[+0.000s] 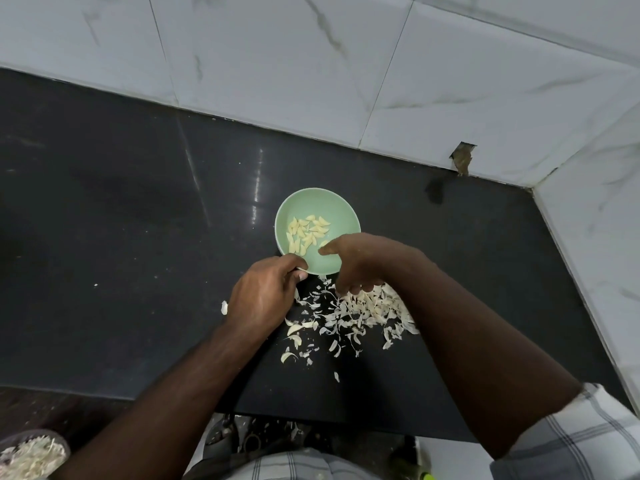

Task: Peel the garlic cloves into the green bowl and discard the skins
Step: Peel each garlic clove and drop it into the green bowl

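Note:
A green bowl (332,206) sits on the dark counter and holds several peeled garlic cloves (306,233). My left hand (263,292) is at the bowl's near left rim, its fingers curled, pinching a small pale piece that I take for a garlic skin or clove. My right hand (349,261) hangs over the bowl's near right edge with one finger stretched over the rim and the others pointing down at the skins; a clove lies in the bowl just by that fingertip. A heap of garlic skins (367,310) is spread on the counter just below the bowl.
The black counter (121,220) meets a white marble-tiled wall (311,64) behind and to the right. A lone skin (224,307) lies left of my left hand. At the bottom left a container with pale scraps (31,455) stands below the counter edge.

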